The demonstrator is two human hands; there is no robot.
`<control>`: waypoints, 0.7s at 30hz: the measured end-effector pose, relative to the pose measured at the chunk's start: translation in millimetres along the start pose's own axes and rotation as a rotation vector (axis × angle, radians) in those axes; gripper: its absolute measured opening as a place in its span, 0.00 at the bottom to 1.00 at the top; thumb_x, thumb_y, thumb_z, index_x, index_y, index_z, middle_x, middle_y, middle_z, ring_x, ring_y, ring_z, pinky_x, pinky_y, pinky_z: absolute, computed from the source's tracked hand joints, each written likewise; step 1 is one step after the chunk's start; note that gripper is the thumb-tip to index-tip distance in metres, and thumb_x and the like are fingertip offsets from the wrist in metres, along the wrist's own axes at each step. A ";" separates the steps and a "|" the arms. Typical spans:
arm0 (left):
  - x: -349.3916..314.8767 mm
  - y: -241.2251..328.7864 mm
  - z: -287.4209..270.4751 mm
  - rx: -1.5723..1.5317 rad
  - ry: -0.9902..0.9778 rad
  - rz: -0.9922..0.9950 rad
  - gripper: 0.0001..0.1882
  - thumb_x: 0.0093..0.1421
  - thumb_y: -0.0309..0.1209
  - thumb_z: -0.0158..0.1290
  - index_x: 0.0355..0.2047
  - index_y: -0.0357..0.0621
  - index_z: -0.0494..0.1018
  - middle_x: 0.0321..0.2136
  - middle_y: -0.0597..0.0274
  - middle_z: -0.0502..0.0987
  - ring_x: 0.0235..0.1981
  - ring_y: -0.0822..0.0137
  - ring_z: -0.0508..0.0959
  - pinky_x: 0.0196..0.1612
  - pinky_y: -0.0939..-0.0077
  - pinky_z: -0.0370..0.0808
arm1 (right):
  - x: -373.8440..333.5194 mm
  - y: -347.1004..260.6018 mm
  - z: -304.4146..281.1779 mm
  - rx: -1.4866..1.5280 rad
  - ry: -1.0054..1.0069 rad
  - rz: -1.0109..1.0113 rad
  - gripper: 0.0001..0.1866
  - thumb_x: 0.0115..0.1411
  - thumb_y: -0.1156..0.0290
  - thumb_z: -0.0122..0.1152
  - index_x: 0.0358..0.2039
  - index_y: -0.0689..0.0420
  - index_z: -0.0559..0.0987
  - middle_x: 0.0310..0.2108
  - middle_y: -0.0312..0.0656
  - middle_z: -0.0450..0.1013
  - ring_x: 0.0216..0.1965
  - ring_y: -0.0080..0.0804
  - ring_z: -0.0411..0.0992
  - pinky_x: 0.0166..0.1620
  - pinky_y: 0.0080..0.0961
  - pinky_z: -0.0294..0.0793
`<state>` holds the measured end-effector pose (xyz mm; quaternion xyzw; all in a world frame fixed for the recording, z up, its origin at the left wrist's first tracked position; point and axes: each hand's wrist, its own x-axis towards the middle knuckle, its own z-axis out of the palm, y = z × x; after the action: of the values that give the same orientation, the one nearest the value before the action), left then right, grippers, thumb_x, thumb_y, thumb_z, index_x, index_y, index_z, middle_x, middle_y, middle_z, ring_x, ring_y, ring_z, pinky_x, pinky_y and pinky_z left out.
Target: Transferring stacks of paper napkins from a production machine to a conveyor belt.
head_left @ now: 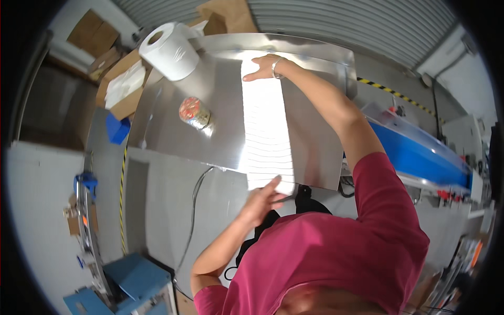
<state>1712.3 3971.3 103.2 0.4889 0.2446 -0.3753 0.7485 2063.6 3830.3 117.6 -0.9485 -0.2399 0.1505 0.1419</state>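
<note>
A long white strip, crossed by many thin lines like folds or sheet edges, lies from the far side of the metal table to just past its near edge. My left hand grips the near end, thumb on top and fingers partly hidden below. At the far end, my right hand rests on the strip with the thumb spread away from the fingers; a bracelet is on that wrist. Left of the strip stands a clear jar-like container with red and yellowish colours. A large white roll stands behind it.
The shiny metal table has a raised back rim. An open cardboard box with white contents sits at its left, above a blue bin. A blue conveyor belt runs at the right. A cable trails down the floor.
</note>
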 end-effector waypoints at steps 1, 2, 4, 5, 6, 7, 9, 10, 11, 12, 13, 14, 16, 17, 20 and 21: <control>-0.7 -8.4 20.8 -0.087 -0.035 0.020 0.33 0.56 0.52 0.56 0.52 0.40 0.67 0.42 0.61 0.75 0.45 0.67 0.72 0.46 0.69 0.70 | 3.3 -13.1 1.3 -0.010 -0.009 -0.073 0.57 0.42 0.28 0.54 0.62 0.62 0.60 0.58 0.57 0.61 0.61 0.48 0.60 0.61 0.33 0.59; 2.8 -18.7 34.5 -0.157 -0.029 0.008 0.34 0.57 0.51 0.56 0.55 0.39 0.65 0.49 0.59 0.70 0.48 0.66 0.70 0.50 0.66 0.68 | 0.3 -33.2 -1.2 -0.034 -0.025 -0.143 0.56 0.43 0.28 0.55 0.61 0.62 0.62 0.56 0.57 0.65 0.58 0.49 0.63 0.59 0.33 0.62; 7.5 -42.4 63.2 -0.361 -0.110 0.018 0.34 0.61 0.45 0.51 0.62 0.41 0.56 0.59 0.58 0.58 0.57 0.62 0.62 0.55 0.61 0.65 | 6.3 -61.3 8.6 -0.059 -0.128 -0.310 0.55 0.44 0.29 0.55 0.60 0.63 0.62 0.53 0.57 0.67 0.56 0.50 0.65 0.57 0.34 0.64; 2.5 -42.7 82.3 -0.419 -0.094 -0.035 0.32 0.63 0.42 0.49 0.63 0.42 0.54 0.58 0.61 0.59 0.58 0.61 0.61 0.55 0.61 0.65 | -3.1 -79.2 12.3 -0.112 -0.114 -0.363 0.51 0.44 0.29 0.55 0.58 0.58 0.66 0.51 0.55 0.69 0.54 0.50 0.66 0.56 0.34 0.66; 11.2 -57.1 89.8 -0.469 -0.187 -0.014 0.31 0.63 0.40 0.49 0.62 0.42 0.55 0.57 0.62 0.60 0.58 0.61 0.62 0.55 0.61 0.66 | -10.6 -97.1 13.0 -0.112 -0.214 -0.431 0.48 0.45 0.30 0.55 0.57 0.55 0.68 0.50 0.53 0.71 0.53 0.50 0.67 0.54 0.35 0.66; 22.2 -73.2 93.5 -0.512 -0.283 0.007 0.30 0.63 0.39 0.49 0.62 0.42 0.56 0.56 0.62 0.60 0.57 0.61 0.62 0.54 0.62 0.66 | -16.5 -112.5 15.2 -0.113 -0.311 -0.494 0.46 0.45 0.30 0.55 0.55 0.52 0.69 0.48 0.51 0.72 0.53 0.50 0.68 0.53 0.36 0.67; 32.4 -84.6 105.6 -0.568 -0.397 0.003 0.27 0.62 0.37 0.50 0.59 0.42 0.58 0.54 0.63 0.62 0.56 0.60 0.63 0.52 0.63 0.69 | -23.6 -126.2 35.4 -0.107 -0.234 -0.617 0.41 0.46 0.32 0.56 0.52 0.49 0.71 0.45 0.48 0.74 0.49 0.50 0.69 0.53 0.37 0.66; 36.0 -87.9 111.6 -0.604 -0.432 0.000 0.27 0.62 0.36 0.50 0.59 0.42 0.58 0.53 0.63 0.63 0.56 0.60 0.63 0.52 0.63 0.69 | -15.4 -131.3 45.3 -0.177 -0.248 -0.658 0.40 0.47 0.33 0.56 0.52 0.50 0.71 0.46 0.47 0.73 0.51 0.47 0.68 0.56 0.37 0.61; 36.6 -87.6 116.8 -0.564 -0.374 -0.001 0.28 0.61 0.38 0.52 0.58 0.44 0.58 0.52 0.63 0.64 0.55 0.61 0.64 0.50 0.65 0.69 | -18.2 -139.6 46.1 -0.190 -0.206 -0.701 0.41 0.47 0.33 0.56 0.53 0.50 0.70 0.49 0.46 0.71 0.53 0.44 0.66 0.57 0.37 0.58; 35.0 -85.3 120.1 -0.563 -0.372 -0.004 0.28 0.61 0.38 0.52 0.58 0.44 0.58 0.52 0.63 0.64 0.55 0.61 0.64 0.50 0.65 0.69 | -22.4 -143.9 46.9 -0.203 -0.163 -0.739 0.41 0.48 0.34 0.56 0.55 0.50 0.69 0.52 0.45 0.70 0.56 0.42 0.64 0.58 0.37 0.56; 30.8 -80.2 124.1 -0.590 -0.319 -0.039 0.28 0.60 0.39 0.52 0.58 0.45 0.59 0.52 0.63 0.64 0.53 0.62 0.65 0.49 0.66 0.69 | -25.5 -140.4 52.7 -0.152 0.042 -0.866 0.40 0.51 0.36 0.55 0.56 0.52 0.68 0.56 0.43 0.66 0.60 0.39 0.58 0.59 0.37 0.55; 27.8 -76.7 128.5 -0.615 -0.268 -0.077 0.29 0.59 0.40 0.53 0.58 0.46 0.59 0.52 0.64 0.64 0.52 0.64 0.66 0.48 0.67 0.69 | -26.9 -133.1 56.1 -0.150 0.043 -0.855 0.40 0.51 0.36 0.55 0.56 0.52 0.68 0.56 0.43 0.66 0.60 0.39 0.58 0.59 0.37 0.55; 30.6 -75.3 131.3 -0.587 -0.190 -0.022 0.29 0.58 0.41 0.54 0.57 0.48 0.60 0.53 0.66 0.64 0.48 0.67 0.70 0.46 0.68 0.69 | -34.9 -118.4 57.6 -0.063 0.211 -0.863 0.36 0.54 0.39 0.52 0.56 0.51 0.69 0.55 0.42 0.66 0.59 0.38 0.59 0.58 0.37 0.57; 33.5 -76.3 128.3 -0.589 -0.168 -0.004 0.29 0.58 0.41 0.54 0.57 0.48 0.60 0.54 0.68 0.65 0.47 0.68 0.71 0.46 0.68 0.69 | -52.6 -108.6 52.4 0.008 0.216 -0.811 0.32 0.58 0.43 0.50 0.56 0.51 0.69 0.56 0.41 0.66 0.59 0.38 0.59 0.59 0.39 0.55; 51.6 -73.3 116.0 -0.614 -0.236 0.091 0.25 0.62 0.37 0.51 0.57 0.47 0.60 0.54 0.69 0.65 0.47 0.64 0.74 0.42 0.69 0.74 | -106.9 -50.3 27.9 0.229 0.207 -0.660 0.25 0.59 0.55 0.53 0.55 0.53 0.70 0.53 0.44 0.68 0.55 0.45 0.64 0.58 0.38 0.61; 54.4 -72.2 114.1 -0.612 -0.269 0.119 0.24 0.62 0.37 0.50 0.56 0.47 0.61 0.54 0.69 0.65 0.47 0.63 0.75 0.42 0.68 0.74 | -125.2 -25.2 25.0 0.211 0.278 -0.610 0.24 0.59 0.62 0.52 0.56 0.54 0.68 0.53 0.46 0.68 0.54 0.46 0.64 0.58 0.38 0.62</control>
<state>1687.0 3831.9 69.7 0.2011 0.2161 -0.3010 0.9068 1939.3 3794.2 130.6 -0.8248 -0.4736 -0.0053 0.3088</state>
